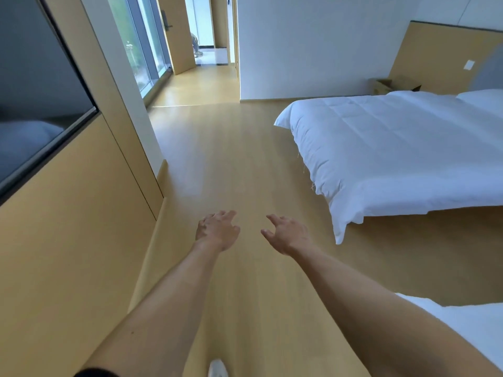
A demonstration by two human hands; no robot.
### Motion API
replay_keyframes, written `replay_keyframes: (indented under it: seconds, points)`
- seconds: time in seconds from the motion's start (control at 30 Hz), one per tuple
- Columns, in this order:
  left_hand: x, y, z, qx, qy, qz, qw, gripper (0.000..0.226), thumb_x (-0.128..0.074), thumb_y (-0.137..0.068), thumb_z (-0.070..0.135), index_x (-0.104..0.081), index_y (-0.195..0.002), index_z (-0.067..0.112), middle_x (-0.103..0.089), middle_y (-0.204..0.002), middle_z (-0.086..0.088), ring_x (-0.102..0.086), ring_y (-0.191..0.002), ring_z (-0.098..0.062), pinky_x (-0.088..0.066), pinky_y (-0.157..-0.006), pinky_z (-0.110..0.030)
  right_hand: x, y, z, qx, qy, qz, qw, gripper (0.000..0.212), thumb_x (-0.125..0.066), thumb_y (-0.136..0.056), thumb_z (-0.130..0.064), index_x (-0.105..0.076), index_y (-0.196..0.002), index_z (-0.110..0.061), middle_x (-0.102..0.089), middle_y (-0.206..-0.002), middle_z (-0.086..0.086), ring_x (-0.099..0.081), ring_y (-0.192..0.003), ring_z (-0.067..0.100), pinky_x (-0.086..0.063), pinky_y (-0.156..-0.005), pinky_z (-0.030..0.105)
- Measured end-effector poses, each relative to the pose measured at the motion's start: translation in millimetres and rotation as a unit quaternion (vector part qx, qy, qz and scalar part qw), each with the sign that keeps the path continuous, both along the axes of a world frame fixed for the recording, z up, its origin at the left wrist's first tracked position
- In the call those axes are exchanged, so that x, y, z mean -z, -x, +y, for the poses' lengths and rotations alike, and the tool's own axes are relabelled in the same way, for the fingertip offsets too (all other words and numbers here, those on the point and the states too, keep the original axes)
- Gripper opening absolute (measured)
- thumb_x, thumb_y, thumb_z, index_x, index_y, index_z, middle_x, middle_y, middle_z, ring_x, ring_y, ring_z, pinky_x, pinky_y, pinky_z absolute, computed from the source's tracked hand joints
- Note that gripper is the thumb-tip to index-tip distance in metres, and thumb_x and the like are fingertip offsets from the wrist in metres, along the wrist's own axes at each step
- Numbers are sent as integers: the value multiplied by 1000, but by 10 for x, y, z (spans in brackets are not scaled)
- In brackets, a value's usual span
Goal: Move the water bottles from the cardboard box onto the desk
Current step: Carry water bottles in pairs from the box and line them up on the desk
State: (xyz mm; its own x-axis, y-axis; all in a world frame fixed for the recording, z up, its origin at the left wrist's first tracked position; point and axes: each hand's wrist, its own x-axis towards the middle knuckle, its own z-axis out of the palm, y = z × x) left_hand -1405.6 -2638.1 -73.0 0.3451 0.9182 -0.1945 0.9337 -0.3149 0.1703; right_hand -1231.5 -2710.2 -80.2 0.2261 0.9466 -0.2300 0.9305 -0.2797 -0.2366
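A wide strip of bare wooden floor [217, 164] lay open ahead of both outstretched arms, running toward the far doorway [209, 31]. To the right of that strip, a bed [394, 148] with a white quilt hanging over its edge closed off the side. To the left of the strip, a wood-panelled wall [68, 227] carrying a dark screen [35, 91] hemmed it in.
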Motion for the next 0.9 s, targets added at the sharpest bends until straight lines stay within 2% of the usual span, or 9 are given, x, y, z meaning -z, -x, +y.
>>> replay_keyframes:
  seconds: [0.23,0.5,0.77,0.9]
  points:
    - [137,-522,1503,18,5,-20,1000,52,-45,-100,41,-36,-151,33,-45,-152,-1,-44,-137,-29,-34,-111,-38,78,-518,1350,29,14,-23,999,56,-35,-102,-55,-33,-152,-30,-40,-155,7,-36,-143,24,-32,-114,43]
    - [-3,-1107,3468,68,2,-33,997,53,-44,-100,41,-36,-151,33,-45,-151,-1,-44,-137,-27,-34,-109,-37,-103,-995,3026,82,6,-33,996,54,-36,-101,-53,-35,-151,-30,-49,-147,6,-44,-135,24,-35,-108,41]
    - [33,-1545,4889,86,8,-50,995,55,-46,-99,40,-36,-152,32,-46,-152,-2,-44,-137,-26,-33,-111,-38,21,-1381,4432,103,29,-25,994,58,-34,-102,-54,-31,-154,-29,-45,-150,9,-40,-139,25,-30,-113,43]
    - [106,-1736,5617,73,2,-49,996,55,-47,-99,41,-36,-152,33,-45,-152,-1,-43,-138,-26,-32,-112,-38,114,-1621,5196,95,29,-11,995,59,-34,-102,-54,-29,-155,-29,-44,-151,8,-39,-140,25,-34,-113,42]
